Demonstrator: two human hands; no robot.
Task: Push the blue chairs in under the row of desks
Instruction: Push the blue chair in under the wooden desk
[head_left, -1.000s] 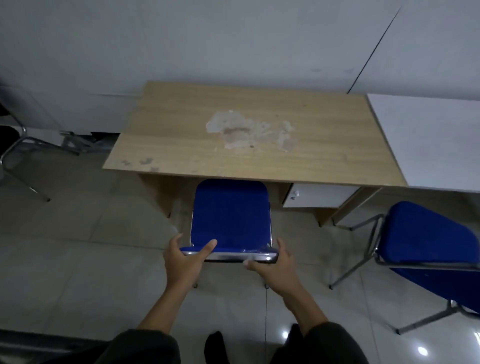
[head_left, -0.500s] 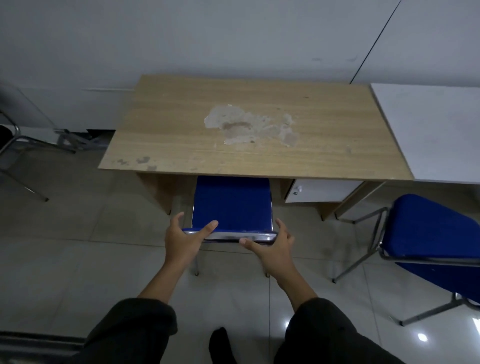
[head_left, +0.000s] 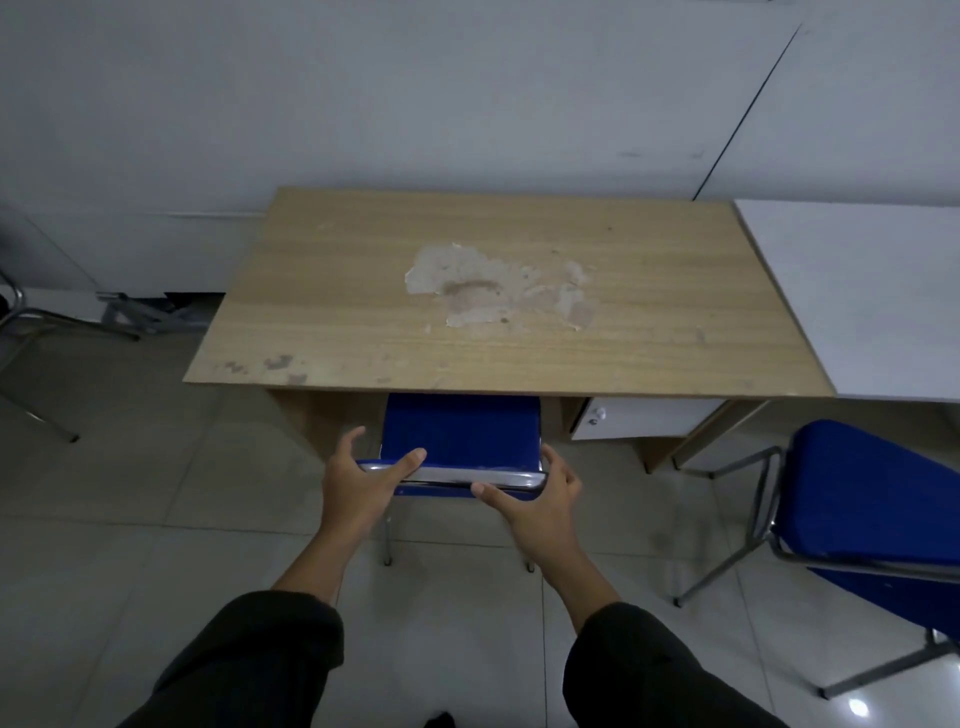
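Both hands — left hand (head_left: 363, 480), right hand (head_left: 535, 499) — grip the blue chair (head_left: 460, 441) backrest, seat tucked beneath the desk (head_left: 498, 312) edge.

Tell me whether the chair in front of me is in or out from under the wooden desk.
Partly in. The blue chair has its seat under the wooden desk front edge; its backrest, held by both hands, remains outside.

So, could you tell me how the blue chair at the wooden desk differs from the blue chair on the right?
The chair at the wooden desk has its seat tucked under the wooden desk; the chair on the right stands clear of the white desk, out on the floor. The left hand and right hand grip the first chair's backrest; nobody touches the second. The first faces its desk squarely; the second sits angled. Both share blue upholstery and metal frames.
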